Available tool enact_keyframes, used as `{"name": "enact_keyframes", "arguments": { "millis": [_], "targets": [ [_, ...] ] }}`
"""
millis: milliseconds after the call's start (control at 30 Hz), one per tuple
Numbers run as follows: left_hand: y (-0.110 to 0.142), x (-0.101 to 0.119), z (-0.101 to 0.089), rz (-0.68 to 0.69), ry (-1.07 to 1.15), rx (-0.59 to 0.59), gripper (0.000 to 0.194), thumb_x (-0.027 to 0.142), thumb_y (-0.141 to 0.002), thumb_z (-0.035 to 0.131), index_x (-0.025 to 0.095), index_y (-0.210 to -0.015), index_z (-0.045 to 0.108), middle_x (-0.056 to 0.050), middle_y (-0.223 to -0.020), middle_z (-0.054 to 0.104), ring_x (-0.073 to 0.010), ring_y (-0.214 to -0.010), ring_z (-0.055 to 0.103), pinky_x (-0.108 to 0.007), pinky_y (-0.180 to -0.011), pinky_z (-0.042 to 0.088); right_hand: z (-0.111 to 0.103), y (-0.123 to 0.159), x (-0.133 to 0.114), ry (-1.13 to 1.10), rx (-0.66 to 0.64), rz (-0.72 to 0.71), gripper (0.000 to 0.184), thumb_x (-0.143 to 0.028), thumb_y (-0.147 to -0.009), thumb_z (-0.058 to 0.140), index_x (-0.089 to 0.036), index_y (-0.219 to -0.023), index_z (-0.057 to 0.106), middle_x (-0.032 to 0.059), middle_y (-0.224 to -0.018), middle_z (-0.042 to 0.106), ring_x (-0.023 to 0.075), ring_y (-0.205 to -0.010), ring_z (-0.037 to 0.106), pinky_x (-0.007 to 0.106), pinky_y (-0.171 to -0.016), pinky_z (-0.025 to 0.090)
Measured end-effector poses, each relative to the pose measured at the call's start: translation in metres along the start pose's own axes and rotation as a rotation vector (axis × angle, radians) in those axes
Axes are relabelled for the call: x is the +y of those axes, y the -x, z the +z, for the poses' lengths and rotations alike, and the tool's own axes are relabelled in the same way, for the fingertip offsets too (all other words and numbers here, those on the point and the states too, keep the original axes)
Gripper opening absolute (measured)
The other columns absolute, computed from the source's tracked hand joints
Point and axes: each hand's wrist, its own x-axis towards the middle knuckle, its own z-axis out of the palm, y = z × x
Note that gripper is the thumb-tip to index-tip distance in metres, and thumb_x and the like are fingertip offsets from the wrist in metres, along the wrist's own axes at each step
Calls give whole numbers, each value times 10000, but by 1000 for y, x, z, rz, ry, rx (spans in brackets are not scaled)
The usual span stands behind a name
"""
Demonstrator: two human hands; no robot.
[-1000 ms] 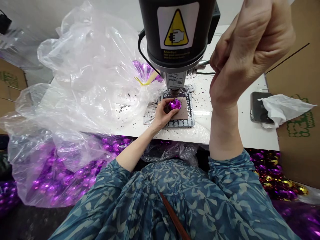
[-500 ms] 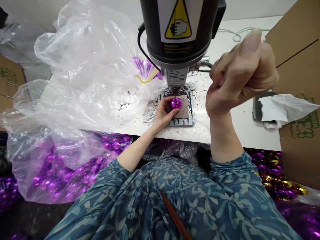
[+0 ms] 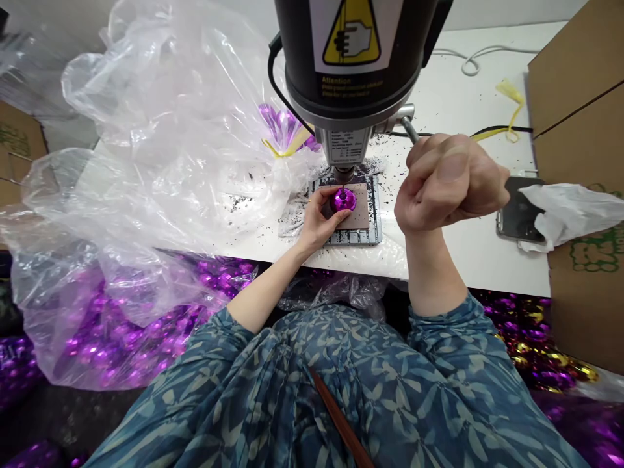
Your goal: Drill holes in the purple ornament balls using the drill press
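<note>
A shiny purple faceted ball (image 3: 345, 201) sits on a small brown board (image 3: 359, 218) on the metal base (image 3: 374, 227) of a drill press (image 3: 358, 97). My left hand (image 3: 318, 221) grips the ball from its left side between thumb and fingers. Directly over the ball is the drill chuck (image 3: 344, 174); whether the bit touches the ball I cannot tell. To the right, my right hand (image 3: 446, 182) is closed in a fist around the end of the press's feed lever (image 3: 408, 125). The fingers hide the lever's grip.
A big clear plastic bag (image 3: 160, 162) covers the left of the white table (image 3: 429, 253), with more purple balls (image 3: 141, 338) below. Dark shavings (image 3: 238, 205) lie scattered about. On the right are a phone (image 3: 519, 211), white tissue (image 3: 570, 211), yellow strip (image 3: 511, 94) and cardboard boxes (image 3: 580, 97).
My right hand has come down with the feed lever and slightly left, uncovering the yellow strip and more of the phone. My left hand still holds the ball in place.
</note>
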Motion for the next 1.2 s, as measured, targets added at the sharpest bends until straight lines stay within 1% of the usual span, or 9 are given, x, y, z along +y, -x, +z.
{"name": "enact_keyframes", "arguments": {
  "millis": [133, 300, 467, 633, 800, 967, 1100, 1167, 1200],
  "targets": [
    [0, 4, 0, -12, 26, -4, 555, 533, -858, 816, 254, -1275, 579, -113, -1311, 677, -259, -1245, 669, -437, -1092, 540, -3, -1, -1, -172, -70, -57, 541, -267, -942, 528, -193, -663, 70, -66, -421, 80, 42, -313, 145, 264, -351, 205],
    [-1, 7, 0, -16, 22, 7, 547, 540, -858, 813, 246, -1257, 581, -118, -1301, 682, -258, -1243, 671, -433, -1086, 542, -8, 5, -2, -237, -94, -74, 551, -228, -928, 568, -166, -620, 115, -69, -404, 135, 26, -335, 108, 241, -361, 182],
    [-1, 9, 3, -45, -31, 43, 507, 480, -847, 840, 251, -1227, 593, -98, -1241, 696, -234, -1157, 691, -419, -1023, 567, 10, -21, -27, -157, -56, 120, 555, -256, -965, 575, -150, -601, 170, -52, -478, 177, -6, -395, 213, 213, -444, 167],
    [15, 36, -2, 33, -260, 187, 442, 438, -844, 841, 235, -1151, 596, -70, -1097, 695, -207, -993, 687, -385, -851, 593, 39, -69, -39, -120, -143, 390, 427, -70, -956, 425, -185, -571, 278, -75, -445, 331, -27, -431, 280, 188, -552, 226],
    [80, 69, -26, 558, -397, -129, 362, 453, -923, 741, 258, -1192, 599, -36, -975, 707, -195, -859, 695, -362, -740, 601, 41, -74, -25, -206, -153, 394, 360, -184, -952, 536, -215, -635, 367, -84, -477, 306, -4, -419, 303, 198, -533, 239],
    [131, 66, -43, 757, -691, -465, 314, 473, -947, 701, 223, -1134, 668, -111, -1142, 743, -263, -983, 733, -390, -791, 627, 37, -66, -22, -165, -173, 275, 310, -361, -938, 558, -186, -693, 483, -69, -543, 337, -7, -460, 344, 199, -559, 308],
    [85, 42, -72, 709, -536, -60, 182, 343, -982, 628, 315, -1162, 621, -18, -1079, 731, -212, -1008, 709, -372, -818, 613, 34, -67, -26, -70, -190, 299, 359, -385, -949, 551, -187, -671, 438, -73, -528, 332, -5, -459, 346, 207, -558, 294],
    [38, 25, -102, 530, -575, 141, 267, 139, -967, 497, 264, -1174, 612, -68, -1031, 713, -253, -1035, 681, -459, -887, 583, 35, -69, -29, -38, -187, 314, 415, -427, -933, 554, -176, -640, 402, -68, -524, 339, -6, -463, 358, 220, -562, 262],
    [13, 16, -119, 286, -694, 224, 241, 111, -936, 485, 245, -1069, 635, -81, -997, 708, -273, -1037, 670, -504, -955, 554, 37, -69, -30, -35, -177, 323, 439, -446, -915, 564, -172, -625, 382, -67, -517, 339, -5, -459, 357, 229, -565, 246]
  ]
}}
